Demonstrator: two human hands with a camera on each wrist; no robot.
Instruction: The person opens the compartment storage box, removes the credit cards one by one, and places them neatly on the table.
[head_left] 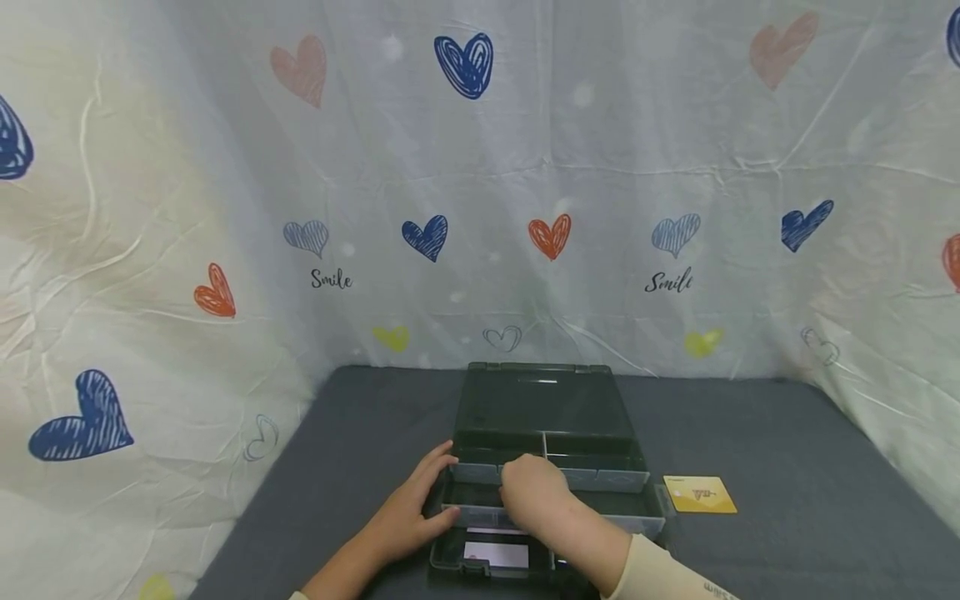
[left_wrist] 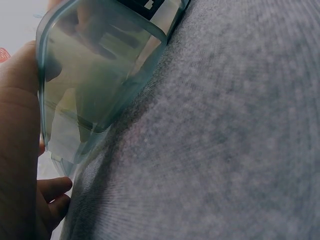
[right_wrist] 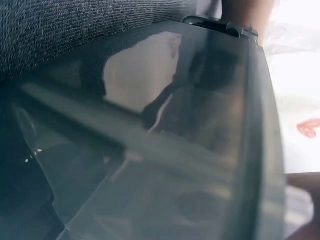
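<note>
A dark green translucent storage box (head_left: 543,412) stands with its lid raised at the back and its stepped trays (head_left: 611,501) showing. My left hand (head_left: 405,510) rests against the box's left side, thumb and fingers spread along it. In the left wrist view, the hand (left_wrist: 20,120) lies beside the see-through end wall (left_wrist: 100,75). Over the trays, my right hand (head_left: 538,493) reaches down with bent fingers; its fingertips are hidden, and I cannot tell what they hold. A white card (head_left: 497,554) lies in the front compartment.
A yellow card (head_left: 700,494) lies on the grey cloth-covered table (head_left: 787,450), right of the box. Behind the table and along both sides hangs a pale curtain (head_left: 495,167) printed with hearts.
</note>
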